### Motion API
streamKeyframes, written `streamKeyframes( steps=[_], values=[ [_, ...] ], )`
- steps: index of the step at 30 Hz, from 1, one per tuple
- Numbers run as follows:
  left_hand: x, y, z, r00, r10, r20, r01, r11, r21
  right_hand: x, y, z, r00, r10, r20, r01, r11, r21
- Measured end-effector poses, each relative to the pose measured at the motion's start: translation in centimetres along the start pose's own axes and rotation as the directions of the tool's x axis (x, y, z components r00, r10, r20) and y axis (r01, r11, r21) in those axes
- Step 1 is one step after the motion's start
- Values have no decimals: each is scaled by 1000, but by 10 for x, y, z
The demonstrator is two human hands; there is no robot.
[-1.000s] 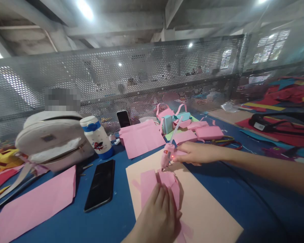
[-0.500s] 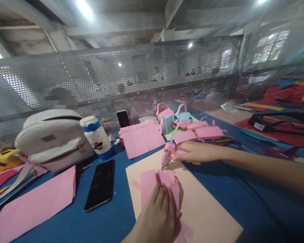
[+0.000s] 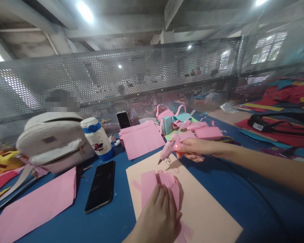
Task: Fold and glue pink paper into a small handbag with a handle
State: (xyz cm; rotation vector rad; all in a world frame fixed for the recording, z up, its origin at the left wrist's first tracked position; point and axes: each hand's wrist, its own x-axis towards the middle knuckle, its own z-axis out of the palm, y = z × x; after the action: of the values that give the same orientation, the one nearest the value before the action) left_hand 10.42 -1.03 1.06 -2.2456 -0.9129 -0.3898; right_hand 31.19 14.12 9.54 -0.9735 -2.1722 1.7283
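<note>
My right hand (image 3: 194, 149) is closed round the grip of a pink hot glue gun (image 3: 170, 147). A clear glue stick (image 3: 186, 122) sticks out of its back, and a small red light glows on its side. The gun's nozzle points down and left, apart from the paper below it. My left hand (image 3: 160, 211) lies over a folded pink paper piece (image 3: 147, 184), fingers together on top and thumb along its right side. That piece rests on a peach-coloured sheet (image 3: 205, 212); its near part is hidden under my hand.
On the blue table are a black phone (image 3: 100, 185), a white-and-blue bottle (image 3: 97, 137), a backpack (image 3: 53, 141) and pink paper sheets (image 3: 38, 206). Small pink and teal paper bags (image 3: 167, 125) stand behind. A cable (image 3: 253, 189) trails right. A perforated metal screen (image 3: 147, 74) borders the back.
My right hand has lifted and tilted the glue gun, bringing its nozzle up and left, away from the folded pink paper. My left hand has stayed in place.
</note>
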Motion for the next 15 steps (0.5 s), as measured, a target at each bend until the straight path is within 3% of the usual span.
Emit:
streamKeyframes(
  steps=[3, 6, 11, 15],
  values=[
    [0, 1, 0, 1000, 4, 7, -4, 1000, 6, -12, 11, -8, 996, -14, -92, 15, 1000, 12],
    [1, 2, -1, 1000, 6, 14, -6, 1000, 2, -31, 26, -18, 975, -45, -218, 23, 994, -104],
    [2, 1, -4, 998, 12, 58, -12, 1000, 4, -69, 49, -31, 894, -7, -448, -105, 969, -224],
    [1, 2, -3, 997, 16, 78, -16, 1000, 8, -97, 70, -35, 841, 46, -539, -194, 956, -221]
  ],
)
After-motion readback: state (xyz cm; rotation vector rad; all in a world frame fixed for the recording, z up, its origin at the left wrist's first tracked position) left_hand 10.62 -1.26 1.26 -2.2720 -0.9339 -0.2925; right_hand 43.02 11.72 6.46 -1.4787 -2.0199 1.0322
